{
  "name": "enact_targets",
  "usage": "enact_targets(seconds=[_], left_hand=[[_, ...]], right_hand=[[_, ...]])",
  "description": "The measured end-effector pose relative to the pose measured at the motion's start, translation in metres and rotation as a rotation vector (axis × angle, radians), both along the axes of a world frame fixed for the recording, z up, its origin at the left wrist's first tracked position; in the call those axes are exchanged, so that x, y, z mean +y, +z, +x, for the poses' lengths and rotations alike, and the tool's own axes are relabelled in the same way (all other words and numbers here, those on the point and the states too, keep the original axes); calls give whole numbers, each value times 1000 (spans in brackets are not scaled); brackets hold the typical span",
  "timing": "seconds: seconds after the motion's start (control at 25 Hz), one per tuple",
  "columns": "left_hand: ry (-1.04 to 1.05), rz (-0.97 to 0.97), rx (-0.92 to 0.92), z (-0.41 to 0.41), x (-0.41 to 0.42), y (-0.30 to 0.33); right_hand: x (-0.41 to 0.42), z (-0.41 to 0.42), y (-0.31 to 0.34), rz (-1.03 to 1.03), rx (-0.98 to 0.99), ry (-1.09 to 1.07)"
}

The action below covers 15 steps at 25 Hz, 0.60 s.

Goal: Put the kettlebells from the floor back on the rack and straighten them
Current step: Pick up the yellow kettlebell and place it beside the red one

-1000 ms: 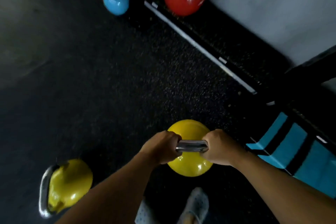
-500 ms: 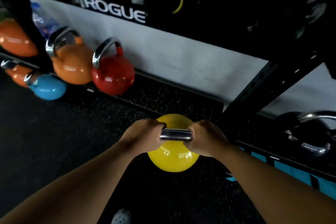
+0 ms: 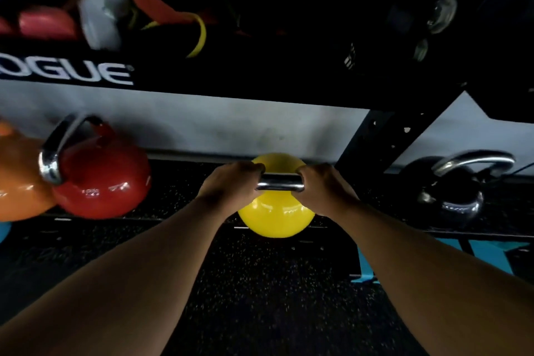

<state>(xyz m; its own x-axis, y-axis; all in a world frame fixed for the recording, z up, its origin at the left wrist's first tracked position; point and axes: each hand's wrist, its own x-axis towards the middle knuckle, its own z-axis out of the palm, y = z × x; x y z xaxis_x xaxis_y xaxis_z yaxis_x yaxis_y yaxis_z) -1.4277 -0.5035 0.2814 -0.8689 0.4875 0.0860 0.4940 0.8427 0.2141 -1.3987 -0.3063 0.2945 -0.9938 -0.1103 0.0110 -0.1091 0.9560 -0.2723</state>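
Fingers (image 3: 254,168) of both hands are curling tight around yellow kettlebell (image 3: 276,215) handle (image 3: 279,182); rack (image 3: 390,136) shelf lettering is reading "OGUE", first letter cut off.

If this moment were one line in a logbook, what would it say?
hands: left and right shut on yellow kettlebell handle | position: at lower shelf edge, between red kettlebell and black kettlebell

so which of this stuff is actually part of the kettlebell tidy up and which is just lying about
Part of the job:
yellow kettlebell, held by left hand and right hand
rack shelf
red kettlebell
orange kettlebell
black kettlebell

Just lying about:
bands and bags on the upper shelf
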Motion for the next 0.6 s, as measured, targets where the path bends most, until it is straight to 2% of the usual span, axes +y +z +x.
enact_targets(seconds=[0.32,0.6], left_hand=[[87,113,-141,-50,26,-11],[142,186,-173,-80,49,-11]], right_hand=[[17,-41,-13,-116,8,-66],[35,-72,-17,-155,-33,-120]])
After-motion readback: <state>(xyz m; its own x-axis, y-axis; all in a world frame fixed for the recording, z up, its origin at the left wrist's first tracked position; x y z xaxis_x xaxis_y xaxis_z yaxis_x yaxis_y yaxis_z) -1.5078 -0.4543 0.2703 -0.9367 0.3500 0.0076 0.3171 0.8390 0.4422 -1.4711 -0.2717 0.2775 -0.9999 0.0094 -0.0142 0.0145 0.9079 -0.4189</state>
